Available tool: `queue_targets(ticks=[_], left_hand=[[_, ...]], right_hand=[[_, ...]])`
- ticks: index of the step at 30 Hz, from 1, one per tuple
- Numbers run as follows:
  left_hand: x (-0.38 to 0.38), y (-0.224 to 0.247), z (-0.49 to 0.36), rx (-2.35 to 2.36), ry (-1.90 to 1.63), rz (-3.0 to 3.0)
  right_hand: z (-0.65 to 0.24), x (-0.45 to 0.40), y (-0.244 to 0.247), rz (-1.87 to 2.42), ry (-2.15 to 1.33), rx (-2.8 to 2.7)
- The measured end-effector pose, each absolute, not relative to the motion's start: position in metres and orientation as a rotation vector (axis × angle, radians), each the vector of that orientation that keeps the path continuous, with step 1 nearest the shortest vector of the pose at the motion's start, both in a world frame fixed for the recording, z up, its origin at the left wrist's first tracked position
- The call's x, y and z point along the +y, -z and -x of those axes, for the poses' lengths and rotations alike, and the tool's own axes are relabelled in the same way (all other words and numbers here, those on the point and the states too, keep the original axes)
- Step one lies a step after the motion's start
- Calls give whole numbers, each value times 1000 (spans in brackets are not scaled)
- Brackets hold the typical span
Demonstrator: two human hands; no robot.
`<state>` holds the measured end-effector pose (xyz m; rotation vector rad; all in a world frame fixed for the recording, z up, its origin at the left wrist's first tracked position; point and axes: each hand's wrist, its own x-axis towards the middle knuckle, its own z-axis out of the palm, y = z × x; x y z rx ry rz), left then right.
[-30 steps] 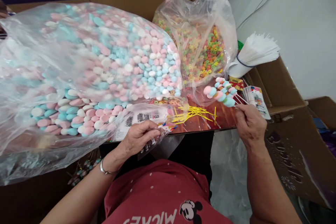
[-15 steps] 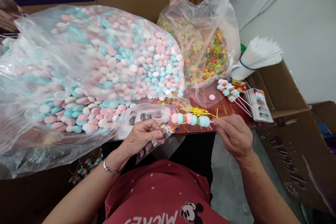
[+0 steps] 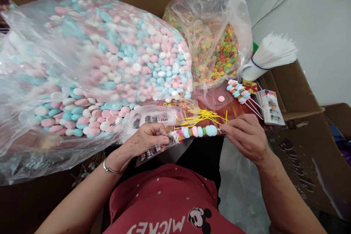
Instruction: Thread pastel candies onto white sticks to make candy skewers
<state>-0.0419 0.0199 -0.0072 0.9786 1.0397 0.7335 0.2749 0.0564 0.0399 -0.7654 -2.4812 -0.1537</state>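
My left hand [image 3: 149, 137] pinches the edge of a clear pouch [image 3: 179, 137] between thumb and forefinger; I'd say that grip steadies its mouth. My right hand [image 3: 246, 135] pinches the skewer [image 3: 200, 131] by its bare stick, I think to spare the soft sweets; my other right fingers curl in behind. The skewer is between my hands at the table's [image 3: 233, 111] near edge, its long axis running side to side, about along that edge. Its sweet end points left, at and partly within the pouch; the stick end points right.

Just beyond lie yellow strips [image 3: 205, 116], spread loose. Farther on are a single pink sweet [image 3: 221, 99] and some finished skewers [image 3: 238, 91] side by side, sticks towards my right, beside a stack of packs [image 3: 270, 108]. Behind stand the ring bag [image 3: 216, 51] and a cup [image 3: 251, 71] holding white sticks [image 3: 274, 51] together.
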Motion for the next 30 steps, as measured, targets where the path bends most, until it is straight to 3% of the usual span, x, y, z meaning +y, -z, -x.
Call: queue_targets(ticks=[4, 9, 15, 30], left_hand=[[22, 7, 48, 982, -676, -1081], [26, 3, 54, 962, -653, -1119], [28, 4, 59, 898, -577, -1099], [23, 9, 63, 1063, -776, -1518]], right_hand=[[-270, 60, -41, 805, -76, -2564], [-265, 63, -40, 820, -32, -2545], [-265, 67, -46, 790, -235, -2598], [-267, 68, -51, 797, 54, -2556]])
